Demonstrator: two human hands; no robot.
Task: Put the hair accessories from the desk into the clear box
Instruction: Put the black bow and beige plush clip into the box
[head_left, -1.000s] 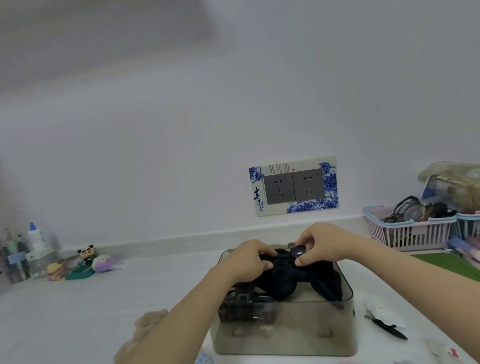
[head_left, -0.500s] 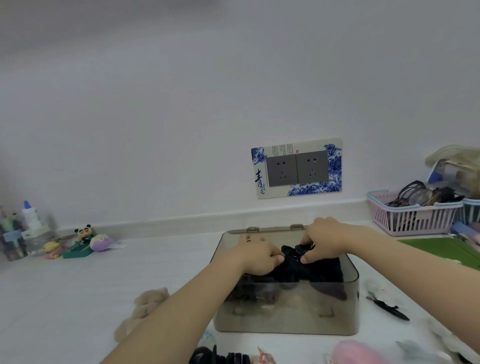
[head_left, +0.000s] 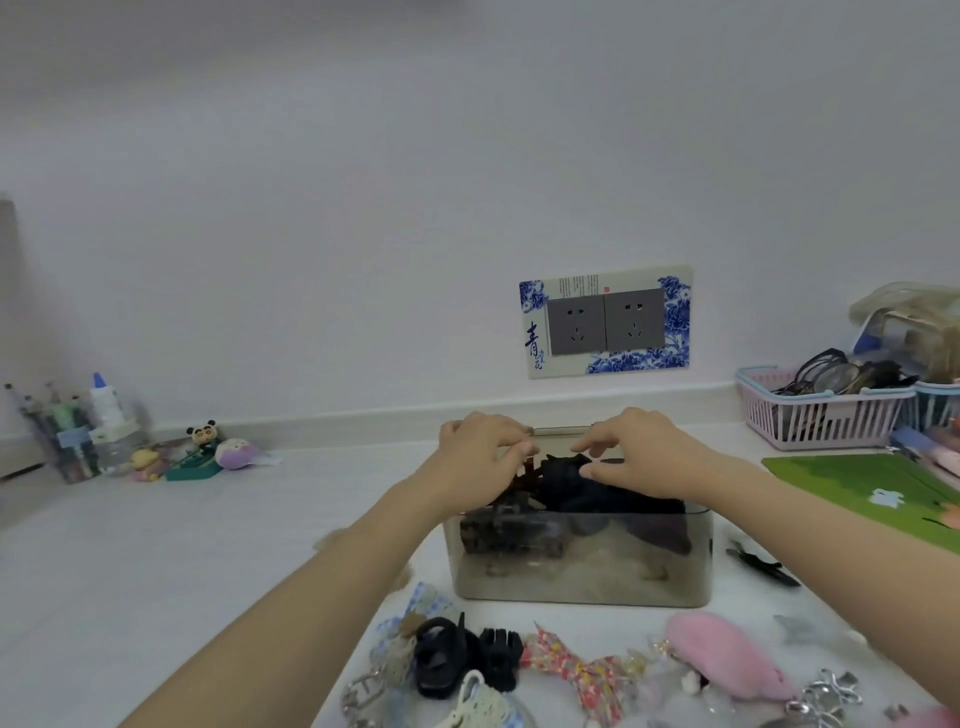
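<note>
Step in hand, by my read: settling a black bow (head_left: 582, 480) into the box (head_left: 582, 577), which sat mid-desk w/ a dark claw clip (head_left: 498, 525) already inside on its left. Both hands were over the box's open top, close together but not touching. Left hand (head_left: 480, 457) had fingers curled down onto the dark stuff at the left end; whether it pinched anything or just pressed, can't tell. Right hand (head_left: 636, 452) lay w/ fingers mostly straight, tips on the bow, pushing more than gripping. The bow stood partly above the rim, so it probably needs a bit more tucking.

Next move likely calls for both hands to lift out and reach toward the near edge, where plenty was left: black clips (head_left: 467, 657), a red floral bow (head_left: 571, 670), a pink fuzzy piece (head_left: 722, 654), a checked bow (head_left: 415, 613), a silver clip (head_left: 826, 691). A black clip (head_left: 761, 564) lay just right of the box.

Around: a pink basket (head_left: 821, 421) w/ glasses far right, a green mat (head_left: 862, 488), small toys (head_left: 208, 452) and bottles (head_left: 106, 415) far left, a socket (head_left: 605, 322) on the wall. Nothing blocked the reach; the pile's tangle may snag.
</note>
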